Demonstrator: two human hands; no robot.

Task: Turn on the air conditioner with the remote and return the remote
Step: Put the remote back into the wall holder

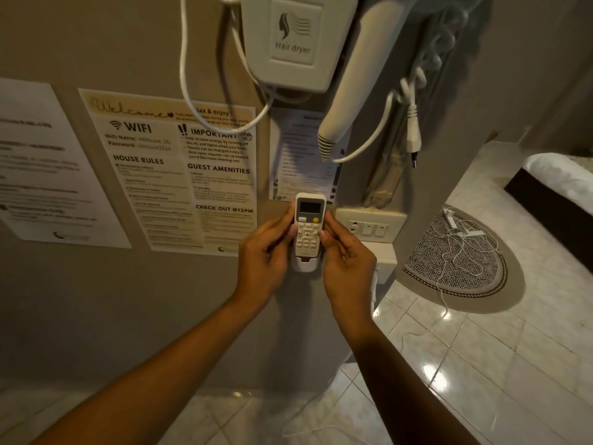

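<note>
A white air-conditioner remote (308,223) with a dark screen and a yellow button stands upright in a white wall holder (305,264) on the beige wall. My left hand (264,255) grips the remote's left side and my right hand (345,261) grips its right side, fingertips on the keypad edges. The remote's lower end sits inside the holder. No air conditioner is in view.
A wall-mounted hair dryer (298,43) with looping cords hangs just above. Paper notices (179,175) cover the wall to the left. A switch plate (372,224) lies right of the remote. On the tiled floor to the right are a round mat (462,264) with white cables and a bed corner (558,187).
</note>
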